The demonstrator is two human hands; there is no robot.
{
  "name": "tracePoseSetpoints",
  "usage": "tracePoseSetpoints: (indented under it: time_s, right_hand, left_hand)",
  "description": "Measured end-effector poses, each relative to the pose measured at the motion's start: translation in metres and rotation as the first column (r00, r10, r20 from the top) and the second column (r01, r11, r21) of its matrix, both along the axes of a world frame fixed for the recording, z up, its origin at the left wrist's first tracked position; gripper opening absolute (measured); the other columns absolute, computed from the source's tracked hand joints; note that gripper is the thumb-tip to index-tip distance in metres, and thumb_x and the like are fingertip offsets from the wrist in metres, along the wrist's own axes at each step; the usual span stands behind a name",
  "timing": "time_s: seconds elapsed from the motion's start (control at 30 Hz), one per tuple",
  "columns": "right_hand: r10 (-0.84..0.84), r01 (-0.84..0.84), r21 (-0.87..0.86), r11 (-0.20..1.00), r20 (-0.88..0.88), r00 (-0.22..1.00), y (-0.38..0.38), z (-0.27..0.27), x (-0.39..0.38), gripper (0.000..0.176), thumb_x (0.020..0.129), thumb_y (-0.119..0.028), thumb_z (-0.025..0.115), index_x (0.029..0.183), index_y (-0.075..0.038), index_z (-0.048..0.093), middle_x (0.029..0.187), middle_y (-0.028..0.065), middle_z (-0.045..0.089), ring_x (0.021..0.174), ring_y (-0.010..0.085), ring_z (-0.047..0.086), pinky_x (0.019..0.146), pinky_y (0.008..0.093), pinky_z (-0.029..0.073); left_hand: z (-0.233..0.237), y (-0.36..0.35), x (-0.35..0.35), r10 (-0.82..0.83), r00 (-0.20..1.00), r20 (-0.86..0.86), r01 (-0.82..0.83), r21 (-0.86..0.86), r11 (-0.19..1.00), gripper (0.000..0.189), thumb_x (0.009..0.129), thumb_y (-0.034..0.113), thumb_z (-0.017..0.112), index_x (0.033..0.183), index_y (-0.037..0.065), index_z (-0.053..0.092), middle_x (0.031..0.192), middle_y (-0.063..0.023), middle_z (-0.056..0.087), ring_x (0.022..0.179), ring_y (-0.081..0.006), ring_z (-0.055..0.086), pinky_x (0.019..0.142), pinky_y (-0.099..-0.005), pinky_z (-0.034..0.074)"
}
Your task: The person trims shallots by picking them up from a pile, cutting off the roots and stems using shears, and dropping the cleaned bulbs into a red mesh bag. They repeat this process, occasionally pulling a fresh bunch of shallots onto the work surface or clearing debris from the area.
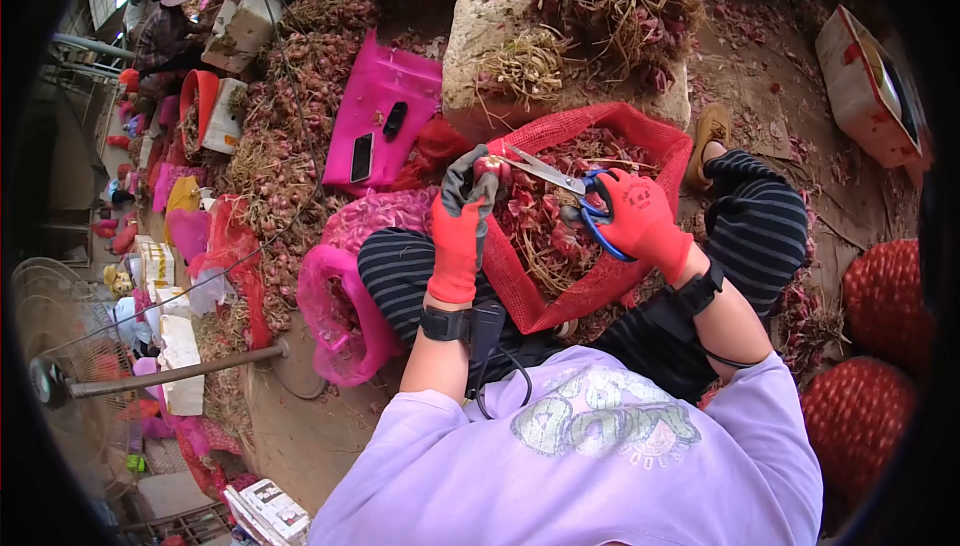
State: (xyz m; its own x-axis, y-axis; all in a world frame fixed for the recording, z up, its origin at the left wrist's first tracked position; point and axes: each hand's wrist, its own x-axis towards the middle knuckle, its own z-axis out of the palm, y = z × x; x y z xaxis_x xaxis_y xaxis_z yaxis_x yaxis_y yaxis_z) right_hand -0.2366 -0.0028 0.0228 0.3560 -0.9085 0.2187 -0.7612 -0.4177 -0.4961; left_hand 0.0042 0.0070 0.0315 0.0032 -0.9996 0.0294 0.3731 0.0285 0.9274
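Two hands in red-coated work gloves are meeting over the person's lap in the head view. The left hand (460,231) is pinching a small reddish shallot bulb (492,168) between thumb and fingertips, closed narrowly round it, and is holding it up just above the sack. The right hand (640,218) is gripping the blue-handled steel scissors (548,174), fingers through the loops. The blades are standing partly open, their tips reaching right to the bulb.

This looks like a trimming cut. Doing it well is calling for a grip on the body of the bulb, glove fingertips kept back from the blades, and a snip placed close to the bulb over the sack's mouth.

The open red mesh sack (640,136) is sitting between the striped knees and is holding a heap of red shallots mixed with dry stalks and roots. A bright pink plastic bag (335,316) is gaping open beside the left knee. Something dark red is showing inside it, though I cannot tell exactly what. A filled red mesh sack (885,296) is lying at the right, packed tight with bulbs, with another near it.
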Motion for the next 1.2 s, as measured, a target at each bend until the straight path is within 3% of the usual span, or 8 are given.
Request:
tracePoseSetpoints:
  time_s: [0.27, 0.47, 0.67, 0.87, 1.0, 1.07, 1.13, 1.2]
  right_hand:
    - [0.063, -0.038, 0.095, 0.995, -0.272, 0.96, -0.005, 0.004, -0.007, 0.039, 0.069, -0.046, 0.066, 0.089, -0.013, 0.061, 0.082, 0.0098, 0.06, 0.074, 0.0293, 0.06, 0.065, 0.0398, 0.046]
    - [-0.015, 0.035, 0.482, 0.875, -0.045, 0.999, -0.006, 0.028, 0.0, 0.031, 0.073, -0.036, 0.067, 0.093, -0.012, 0.061, 0.084, 0.0114, 0.061, 0.079, 0.0332, 0.059, 0.071, 0.0424, 0.046]
    - [-0.037, 0.037, 0.007, 0.999, 0.045, 0.998, -0.004, -0.007, 0.002, 0.041, 0.074, -0.05, 0.062, 0.093, -0.013, 0.062, 0.085, 0.0118, 0.061, 0.078, 0.03, 0.061, 0.068, 0.0399, 0.047]
    - [0.06, -0.04, 0.203, 0.978, -0.092, 0.994, -0.008, 0.004, -0.002, 0.042, 0.069, -0.05, 0.066, 0.085, -0.011, 0.064, 0.076, 0.0105, 0.063, 0.071, 0.0313, 0.061, 0.064, 0.0409, 0.047]
    - [0.005, -0.043, 0.393, 0.919, 0.099, 0.995, -0.013, -0.006, -0.002, 0.041, 0.073, -0.05, 0.066, 0.083, -0.01, 0.064, 0.071, 0.0067, 0.062, 0.059, 0.0216, 0.06, 0.058, 0.0362, 0.047]
    - [-0.163, -0.118, 0.648, 0.752, 0.357, 0.92, -0.017, -0.009, 0.002, 0.039, 0.076, -0.047, 0.066, 0.088, -0.01, 0.063, 0.072, 0.0041, 0.062, 0.055, 0.016, 0.058, 0.056, 0.0338, 0.047]
    - [-0.398, -0.411, 0.707, 0.575, 0.681, 0.615, -0.014, 0.011, 0.015, 0.035, 0.08, -0.042, 0.065, 0.091, -0.009, 0.061, 0.072, 0.0013, 0.061, 0.055, 0.0108, 0.056, 0.054, 0.0294, 0.047]
    - [-0.554, -0.607, 0.628, 0.488, 0.76, 0.34, -0.015, 0.011, 0.022, 0.029, 0.085, -0.034, 0.063, 0.097, -0.008, 0.058, 0.077, -0.0015, 0.06, 0.056, 0.0063, 0.055, 0.049, 0.0227, 0.044]
  left_hand:
    - [0.009, 0.004, -0.006, 0.017, 0.996, 0.082, -0.02, 0.029, 0.999, 0.046, 0.08, -0.011, 0.046, 0.125, 0.0, 0.045, 0.11, -0.0041, 0.052, 0.096, -0.0091, 0.055, 0.082, -0.0182, 0.046]
    - [0.009, 0.004, -0.012, 0.048, 0.994, 0.098, -0.047, -0.01, 0.999, 0.045, 0.079, -0.012, 0.047, 0.123, -0.001, 0.046, 0.114, -0.0049, 0.052, 0.099, -0.0095, 0.054, 0.085, -0.0204, 0.046]
    - [0.012, 0.003, -0.008, 0.074, 0.997, 0.006, -0.075, 0.057, 0.996, 0.043, 0.08, -0.012, 0.05, 0.122, -0.001, 0.047, 0.114, -0.0048, 0.053, 0.103, -0.0102, 0.052, 0.088, -0.0227, 0.046]
    - [0.008, 0.003, -0.007, 0.081, 0.996, 0.031, -0.081, 0.009, 0.997, 0.043, 0.078, -0.013, 0.051, 0.119, -0.001, 0.048, 0.114, -0.0051, 0.053, 0.104, -0.0117, 0.052, 0.088, -0.0244, 0.047]
    - [0.009, 0.004, -0.012, 0.123, 0.978, 0.17, -0.112, -0.075, 0.991, 0.042, 0.076, -0.012, 0.054, 0.116, 0.0, 0.05, 0.114, -0.006, 0.053, 0.103, -0.0132, 0.053, 0.089, -0.0267, 0.046]
    - [0.019, 0.005, -0.018, 0.129, 0.897, 0.422, -0.054, -0.184, 0.981, 0.042, 0.075, -0.011, 0.057, 0.115, 0.001, 0.052, 0.114, -0.0073, 0.054, 0.102, -0.0154, 0.054, 0.089, -0.0288, 0.046]
    - [0.03, 0.004, -0.025, 0.154, 0.686, 0.711, 0.119, -0.318, 0.941, 0.042, 0.074, -0.008, 0.06, 0.115, 0.001, 0.052, 0.113, -0.0089, 0.055, 0.101, -0.018, 0.055, 0.089, -0.0311, 0.045]
    - [0.024, 0.005, -0.032, 0.134, 0.647, 0.751, 0.208, -0.343, 0.916, 0.044, 0.073, -0.005, 0.063, 0.116, 0.002, 0.052, 0.111, -0.0096, 0.056, 0.102, -0.0207, 0.055, 0.089, -0.0327, 0.045]
